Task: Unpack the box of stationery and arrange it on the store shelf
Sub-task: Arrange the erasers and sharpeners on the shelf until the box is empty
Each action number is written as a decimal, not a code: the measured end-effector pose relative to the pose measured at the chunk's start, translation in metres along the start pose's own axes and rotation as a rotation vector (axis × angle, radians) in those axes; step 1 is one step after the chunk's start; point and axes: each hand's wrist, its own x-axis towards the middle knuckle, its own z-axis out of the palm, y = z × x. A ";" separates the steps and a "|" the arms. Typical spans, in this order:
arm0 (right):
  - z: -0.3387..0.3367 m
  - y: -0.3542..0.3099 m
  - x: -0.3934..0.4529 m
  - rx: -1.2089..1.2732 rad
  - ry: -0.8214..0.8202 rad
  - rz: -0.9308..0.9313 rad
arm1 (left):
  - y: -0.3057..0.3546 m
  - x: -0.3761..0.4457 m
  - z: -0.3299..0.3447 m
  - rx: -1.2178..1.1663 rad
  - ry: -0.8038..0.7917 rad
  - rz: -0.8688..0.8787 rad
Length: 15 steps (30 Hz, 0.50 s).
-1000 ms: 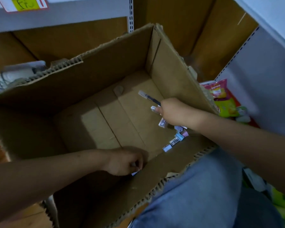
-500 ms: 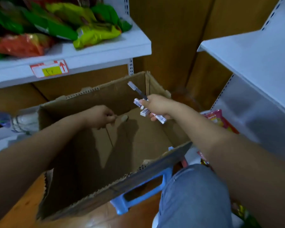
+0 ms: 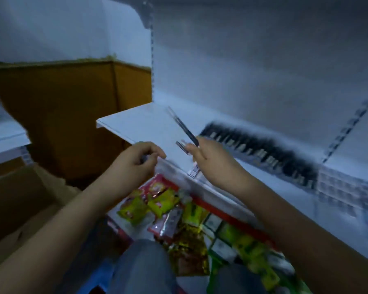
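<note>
Both forearms are bare from the frame's lower edge to the wrists, with no sleeve in view. The left hand (image 3: 136, 161) and right hand (image 3: 212, 158) wear no gloves, rings or watch. The knee (image 3: 145, 266) is in blue-grey denim trousers.

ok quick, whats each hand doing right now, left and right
Left hand: fingers curled, seems to pinch something small and dark; too blurred to name.
Right hand: gripping a bunch of pens over the white shelf.

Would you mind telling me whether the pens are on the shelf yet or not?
Not yet. The right hand grips the pens above the white shelf, their tips pointing up and away, none lying on it.
</note>
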 end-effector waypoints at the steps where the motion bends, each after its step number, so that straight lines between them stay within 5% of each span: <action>1: -0.017 0.021 -0.017 -0.054 0.014 0.055 | 0.013 0.012 0.028 -0.004 0.003 0.084; 7: -0.066 0.115 -0.082 -0.315 -0.013 0.354 | 0.060 0.059 0.162 0.060 -0.154 0.325; 10: -0.062 0.146 -0.107 -0.427 0.014 0.330 | 0.054 0.069 0.202 0.243 -0.206 0.318; 15: -0.049 0.168 -0.116 -0.604 0.292 0.185 | 0.044 0.075 0.215 0.533 -0.136 0.260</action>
